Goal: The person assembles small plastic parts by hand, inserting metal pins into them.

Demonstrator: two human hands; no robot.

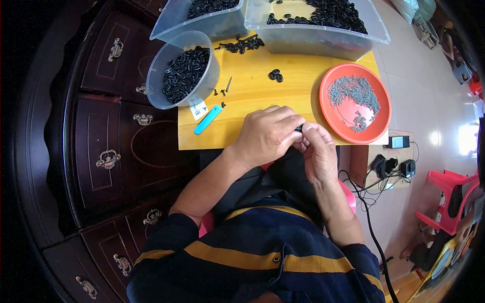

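Both the left hand (268, 134) and right hand (318, 151) pinch a small black part (299, 128) at the desk's (252, 91) near edge; it looks light, rigid, best held fingertip-tight by its edges.

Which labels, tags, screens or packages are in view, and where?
Paper tag: small white slip with dark print, on the yellow table by the round clear tub, beside a blue tool.
Small device: dark box with a bluish face, on a wooden board right of the table.
No packaging or signs visible.
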